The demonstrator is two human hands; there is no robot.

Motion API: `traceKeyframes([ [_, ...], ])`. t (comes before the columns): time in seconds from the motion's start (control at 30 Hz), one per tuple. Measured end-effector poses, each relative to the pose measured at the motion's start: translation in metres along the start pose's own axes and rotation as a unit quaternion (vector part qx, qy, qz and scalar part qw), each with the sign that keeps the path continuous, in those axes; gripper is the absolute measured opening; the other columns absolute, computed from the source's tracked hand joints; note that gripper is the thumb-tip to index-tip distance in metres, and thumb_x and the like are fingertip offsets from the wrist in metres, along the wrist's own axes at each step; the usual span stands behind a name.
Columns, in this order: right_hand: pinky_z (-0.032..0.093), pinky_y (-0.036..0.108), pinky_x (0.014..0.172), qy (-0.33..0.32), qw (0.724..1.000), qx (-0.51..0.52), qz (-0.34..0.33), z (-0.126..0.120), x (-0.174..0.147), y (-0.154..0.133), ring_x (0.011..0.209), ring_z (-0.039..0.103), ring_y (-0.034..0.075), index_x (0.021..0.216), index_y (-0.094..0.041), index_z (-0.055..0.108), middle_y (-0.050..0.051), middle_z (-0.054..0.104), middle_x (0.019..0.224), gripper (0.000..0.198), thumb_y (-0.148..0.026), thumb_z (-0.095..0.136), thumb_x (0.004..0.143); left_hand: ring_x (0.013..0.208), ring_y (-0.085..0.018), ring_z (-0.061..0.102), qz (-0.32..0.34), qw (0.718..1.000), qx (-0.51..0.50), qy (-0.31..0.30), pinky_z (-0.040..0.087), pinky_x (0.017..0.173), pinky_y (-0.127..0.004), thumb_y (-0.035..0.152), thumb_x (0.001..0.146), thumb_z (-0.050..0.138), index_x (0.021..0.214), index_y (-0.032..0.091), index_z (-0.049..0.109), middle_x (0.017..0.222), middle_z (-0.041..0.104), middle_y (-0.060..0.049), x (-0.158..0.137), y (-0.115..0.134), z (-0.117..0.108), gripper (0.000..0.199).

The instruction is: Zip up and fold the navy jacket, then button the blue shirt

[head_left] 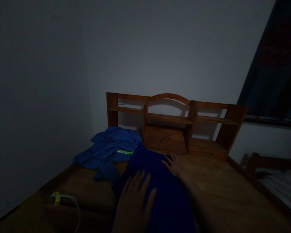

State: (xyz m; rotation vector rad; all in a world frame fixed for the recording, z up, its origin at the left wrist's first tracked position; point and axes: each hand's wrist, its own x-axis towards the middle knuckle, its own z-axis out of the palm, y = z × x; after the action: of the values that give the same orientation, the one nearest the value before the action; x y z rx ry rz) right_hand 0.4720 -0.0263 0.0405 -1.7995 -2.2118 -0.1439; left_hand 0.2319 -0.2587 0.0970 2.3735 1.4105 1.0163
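A dark blue cloth [165, 194] lies over the wooden bed boards in front of me, smooth and fairly flat; its exact kind is hard to tell in the dim light. Over its near left part is my left hand [135, 202], fingers stretched and apart. My right hand [174, 165] lies at the cloth's far right edge with fingers spread. Neither hand grips anything. Beyond the cloth's left side rests a crumpled lighter blue garment [111, 145] with a yellow-green reflective stripe [125, 151].
A wooden headboard with shelves [168, 118] stands against the white wall [160, 48]. Bare bed boards [223, 184] extend to the right. A pale cable with a yellow tag [57, 198] hangs at the front left. A dark curtain [276, 64] covers the upper right.
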Motion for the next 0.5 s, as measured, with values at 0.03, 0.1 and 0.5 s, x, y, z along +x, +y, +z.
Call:
traceKeyframes([
  [0.03, -0.003, 0.052, 0.105, -0.026, 0.999, 0.015, 0.014, 0.005, 0.0, 0.008, 0.137, 0.002, 0.025, 0.139, -0.033, 0.033, 0.006, 0.013, 0.148, 0.068, -0.07, 0.014, 0.085, 0.125, -0.031, 0.036, -0.031, 0.999, 0.021, 0.026, 0.033, 0.098, -0.052, 0.043, 0.088, 0.034, 0.133, 0.023, 0.044, 0.126, 0.048, -0.013, 0.016, -0.018, 0.004, 0.051],
  [0.1, 0.001, 0.05, 0.106, -0.005, 0.997, 0.041, 0.069, 0.011, -0.002, 0.018, 0.137, 0.002, 0.027, 0.141, -0.026, 0.031, 0.011, 0.013, 0.147, 0.069, -0.067, 0.021, 0.086, 0.125, -0.035, 0.033, -0.123, 0.979, 0.124, 0.102, 0.028, 0.098, -0.057, 0.04, 0.088, 0.033, 0.129, 0.016, 0.05, 0.13, 0.045, -0.017, 0.038, -0.052, 0.019, 0.049],
  [0.5, 0.05, 0.031, 0.074, -0.121, 0.821, 0.513, 0.221, -0.058, -0.045, 0.014, 0.089, 0.062, 0.023, 0.108, -0.007, 0.059, 0.017, 0.06, 0.107, 0.048, -0.045, 0.051, 0.079, 0.127, -0.036, 0.031, -0.132, 0.965, 0.178, 0.143, 0.028, 0.098, -0.054, 0.04, 0.086, 0.038, 0.132, 0.013, 0.045, 0.137, 0.034, -0.019, -0.011, -0.07, 0.053, 0.054],
])
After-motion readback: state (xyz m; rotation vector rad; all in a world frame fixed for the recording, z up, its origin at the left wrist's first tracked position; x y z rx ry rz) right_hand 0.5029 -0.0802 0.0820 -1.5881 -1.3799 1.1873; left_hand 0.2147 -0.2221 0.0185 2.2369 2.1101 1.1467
